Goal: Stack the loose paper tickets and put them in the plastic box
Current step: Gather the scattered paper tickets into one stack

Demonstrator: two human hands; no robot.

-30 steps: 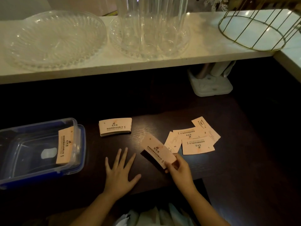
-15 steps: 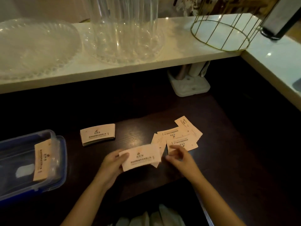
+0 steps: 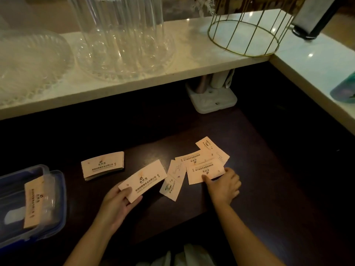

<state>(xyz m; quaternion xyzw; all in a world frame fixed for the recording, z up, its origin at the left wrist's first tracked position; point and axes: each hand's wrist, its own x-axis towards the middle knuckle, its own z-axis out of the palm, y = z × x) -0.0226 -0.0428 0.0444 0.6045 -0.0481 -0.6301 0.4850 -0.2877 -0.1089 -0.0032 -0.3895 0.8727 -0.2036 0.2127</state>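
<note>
My left hand [image 3: 117,206] grips a small stack of pale orange tickets [image 3: 143,180] by its near-left corner, just above the dark table. My right hand [image 3: 223,186] rests on the loose tickets [image 3: 199,160] spread to the right, thumb and fingers pinching the nearest ticket [image 3: 205,172]. One more loose ticket [image 3: 172,181] lies between my hands. A neat ticket pile [image 3: 102,166] sits on the table further left. The clear plastic box [image 3: 55,200] with blue rim stands at the left edge, a ticket stack [image 3: 33,202] inside it.
A white shelf [image 3: 172,72] runs above the dark table [image 3: 259,189], carrying glass dishes [image 3: 32,62], a tall glass vase [image 3: 119,33] and a gold wire basket [image 3: 244,35]. A white holder [image 3: 213,100] stands under the shelf. A white counter [image 3: 315,68] borders the right side.
The ticket stack passed from my right hand to my left hand. My right hand moved right onto the loose tickets and pinched the nearest one. The camera view shifted to the right.
</note>
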